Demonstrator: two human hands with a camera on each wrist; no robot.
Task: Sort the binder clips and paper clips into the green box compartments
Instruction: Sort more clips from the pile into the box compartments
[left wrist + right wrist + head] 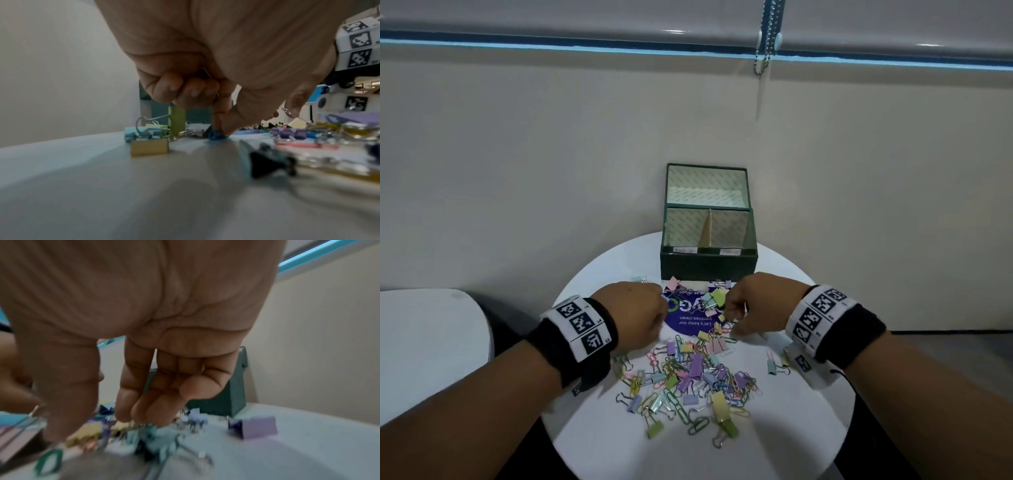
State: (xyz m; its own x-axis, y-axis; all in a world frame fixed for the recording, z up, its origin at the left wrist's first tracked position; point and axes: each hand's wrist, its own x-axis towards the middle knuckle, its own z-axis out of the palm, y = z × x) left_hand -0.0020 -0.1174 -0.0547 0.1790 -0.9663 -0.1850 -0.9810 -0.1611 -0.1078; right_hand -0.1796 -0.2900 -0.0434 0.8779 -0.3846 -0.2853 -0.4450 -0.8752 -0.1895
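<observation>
The green box [709, 269] stands open at the back of the round white table [774, 428], its front part split into two labelled compartments, both of which look empty. Pastel binder clips and paper clips [688, 377] lie mixed in a heap in front of it. My left hand [662, 305] is at the heap's far left. In the left wrist view my left hand [221, 131] pinches a blue paper clip [216, 136] against the table, and its curled fingers [185, 91] hold some wire. My right hand [732, 320] hangs over the far right clips. Its fingers [144, 410] point down, holding nothing that I can see.
A purple round sticker [688, 322] lies on the table under the far clips. A lone blue binder clip [772, 365] sits at the right, near my right wristband. The wall is close behind the box. A second white surface [424, 329] lies to the left.
</observation>
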